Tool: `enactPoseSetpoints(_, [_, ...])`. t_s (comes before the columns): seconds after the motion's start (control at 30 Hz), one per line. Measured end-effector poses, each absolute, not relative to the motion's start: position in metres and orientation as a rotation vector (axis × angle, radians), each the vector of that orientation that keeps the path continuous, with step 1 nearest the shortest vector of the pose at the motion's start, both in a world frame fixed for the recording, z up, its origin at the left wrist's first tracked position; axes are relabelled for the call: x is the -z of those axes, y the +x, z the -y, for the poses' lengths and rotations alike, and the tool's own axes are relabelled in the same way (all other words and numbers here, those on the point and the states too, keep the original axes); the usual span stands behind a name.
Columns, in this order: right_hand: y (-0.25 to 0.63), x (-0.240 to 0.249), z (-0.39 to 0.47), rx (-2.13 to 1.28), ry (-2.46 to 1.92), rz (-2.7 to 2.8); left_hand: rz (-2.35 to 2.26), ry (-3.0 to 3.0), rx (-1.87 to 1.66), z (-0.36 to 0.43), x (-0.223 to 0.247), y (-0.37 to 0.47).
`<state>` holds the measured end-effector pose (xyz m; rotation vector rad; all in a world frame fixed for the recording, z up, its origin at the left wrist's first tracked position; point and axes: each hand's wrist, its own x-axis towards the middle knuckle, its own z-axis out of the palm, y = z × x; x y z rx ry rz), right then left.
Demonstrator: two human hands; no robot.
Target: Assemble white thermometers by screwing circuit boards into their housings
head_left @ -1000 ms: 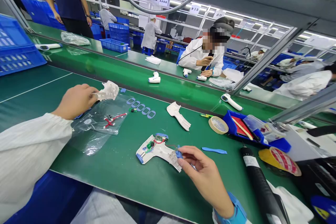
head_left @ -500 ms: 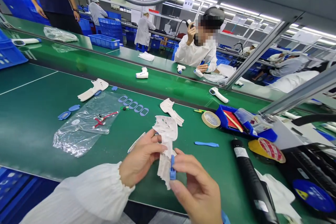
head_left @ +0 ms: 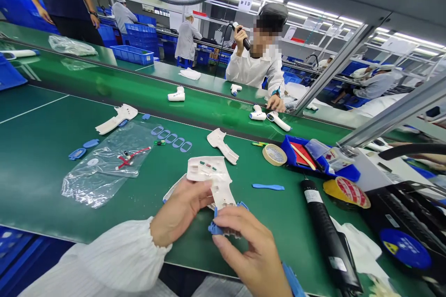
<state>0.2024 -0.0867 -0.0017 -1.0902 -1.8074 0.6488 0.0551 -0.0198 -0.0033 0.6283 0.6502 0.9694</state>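
Observation:
My left hand (head_left: 183,211) is closed around the edge of a white thermometer housing half (head_left: 218,178), held above the green bench with its inner side up. A small blue plastic part (head_left: 215,226) is pinched between the thumb and fingers of my right hand (head_left: 245,236), against the housing's handle. The handle's lower end is partly hidden behind these fingers. Another white shell piece (head_left: 170,190) lies half covered under my left hand. Beyond the hands rests a further white housing half (head_left: 223,146).
Left lie a clear plastic bag (head_left: 101,176) with red wires, several blue frames (head_left: 170,138) and a white shell (head_left: 116,118). Right are a blue pry tool (head_left: 268,187), tape roll (head_left: 274,154), blue bin (head_left: 322,171) and black electric screwdriver (head_left: 325,232). Opposite, a co-worker (head_left: 256,67) sits.
The housing half has turned in my left hand, its wide end swinging left. My right hand has brought the blue part slightly left. The co-worker's hand has reached down to the thermometers on the belt.

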Motion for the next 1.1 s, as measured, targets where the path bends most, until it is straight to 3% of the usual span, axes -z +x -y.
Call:
enactPoseSetpoints(0.17, [0.224, -0.007, 0.081, -0.728, -1.077, 1.980, -0.760, 0.840, -0.713, 0.000, -0.003, 0.025])
enactPoseSetpoints(0.27, [0.231, -0.011, 0.077, -0.582, -1.145, 2.041, -0.793, 0.960, -0.568, -0.001, -0.003, 0.022])
enactPoseSetpoints(0.4, [0.224, -0.011, 0.073, -0.267, -1.279, 1.904, -0.848, 0.914, -0.700, 0.009, 0.010, 0.033])
enactPoseSetpoints(0.6, [0.199, 0.002, 0.068, -0.052, -1.313, 1.856, -0.810, 0.785, -0.868, 0.024, 0.017, 0.050])
enactPoseSetpoints(1.1, [0.201, 0.004, 0.065, 0.014, -1.355, 1.889, -0.794, 0.869, -0.848, 0.027, 0.013, 0.050])
